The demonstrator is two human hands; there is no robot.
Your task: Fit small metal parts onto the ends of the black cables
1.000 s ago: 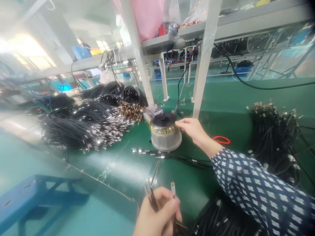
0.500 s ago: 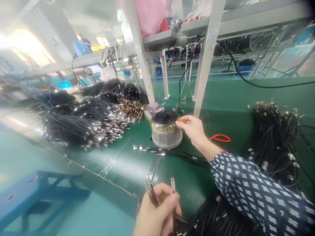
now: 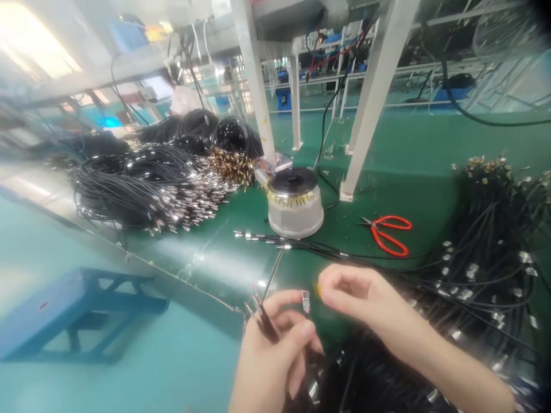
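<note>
My left hand (image 3: 279,350) is closed around several black cables (image 3: 269,324). One metal connector (image 3: 306,302) stands up past its fingers. Just to the right, my right hand (image 3: 355,292) pinches a small yellow piece (image 3: 319,288), a short gap from that connector. Whether the piece is tape or a label, I cannot tell. Farther back, a round grey dispenser (image 3: 295,215) with a black disc top carries yellow strips (image 3: 293,201) around its rim. In front of it lie a few black cables (image 3: 301,244) with metal ends.
Red-handled scissors (image 3: 391,234) lie right of the dispenser. Big coils of black cable (image 3: 124,189) fill the left, and another cable heap (image 3: 486,246) is at right. White posts (image 3: 374,97) rise behind. A blue stool (image 3: 81,310) stands at lower left.
My right hand has come from the dispenser's rim down beside my left hand, carrying the yellow piece. The scissors now show in full. The view has tilted down.
</note>
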